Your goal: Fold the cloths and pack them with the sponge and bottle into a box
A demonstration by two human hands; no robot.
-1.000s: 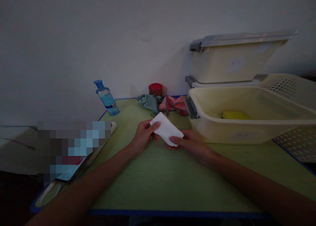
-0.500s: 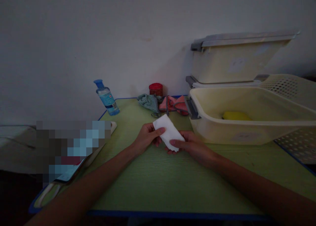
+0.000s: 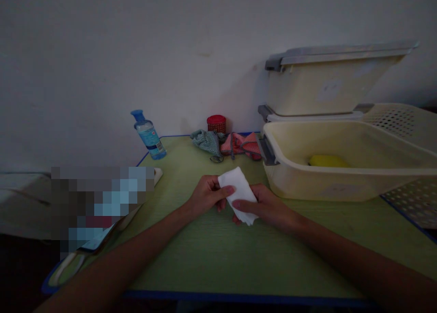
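Note:
Both of my hands grip a folded white tissue [image 3: 241, 185] above the green table, near its middle. My left hand [image 3: 207, 194] pinches its left side, thumb on top and fingers curled underneath. On the right side, my right hand [image 3: 264, 207] holds the lower part, with its thumb lying across the front and most of its fingers hidden behind. The tissue tilts, and its lower edge looks uneven and layered.
A cream plastic bin [image 3: 314, 185] with a yellow item [image 3: 327, 161] inside stands right, before a lidded bin [image 3: 307, 89]. Behind my hands lie a grey-green cloth pouch [image 3: 207, 141], a pink one [image 3: 241, 144] and a red round box [image 3: 216, 123]. A blue bottle [image 3: 149, 137] stands left, beyond a blurred-out tablet-like device [image 3: 97, 240].
The tissue and both hands have come slightly lower and closer to me. My right thumb lies further across the tissue, whose lower edge now shows looser layers.

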